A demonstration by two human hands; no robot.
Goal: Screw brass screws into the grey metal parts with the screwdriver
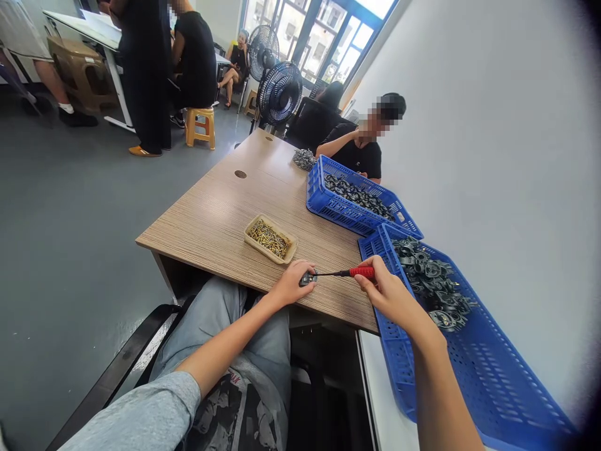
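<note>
Fig. Seated worker's view, L to R. Wood-grain desk (206,216) bears a shallow tan tray (248,233) of brass screws (270,240), just beyond the hands, touching neither. L hand (292,283), near desk's front edge, has fingers closed, pinching a small dark metal part (306,279). Red-handled screwdriver (361,272) lies roughly level, thin shaft reaching the part; exact tip contact too small to tell. R hand (378,290) has thumb & fingers pressed together on the red handle. Just R of it, blue plastic basket (469,382) holds heaped dark metal castings (432,279), its rim beneath R wrist. Second blue basket (338,210) w/ similar dark parts (357,194) stands on desk beyond, next to the first. Seated co-worker (352,153) is past it, across the desk.
</note>
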